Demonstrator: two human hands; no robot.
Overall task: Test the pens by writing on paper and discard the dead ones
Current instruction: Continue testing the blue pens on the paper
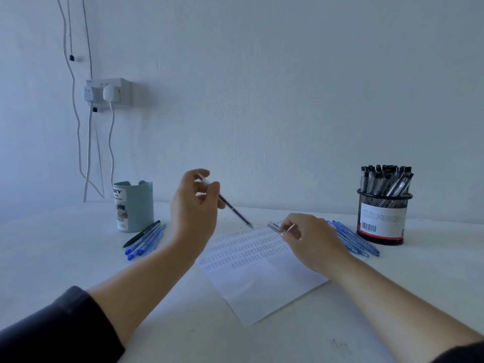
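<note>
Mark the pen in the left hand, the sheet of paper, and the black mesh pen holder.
pen (235, 211), head view, on the dark lower barrel.
sheet of paper (262, 289), head view, on its blank lower half.
black mesh pen holder (381, 203), head view, on the mesh wall above the label.

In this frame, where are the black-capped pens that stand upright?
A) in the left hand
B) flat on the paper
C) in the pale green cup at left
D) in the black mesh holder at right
D: the black-capped pens stand bunched in the black mesh holder at right, while only loose blue pens lie beside it on the table.
</note>
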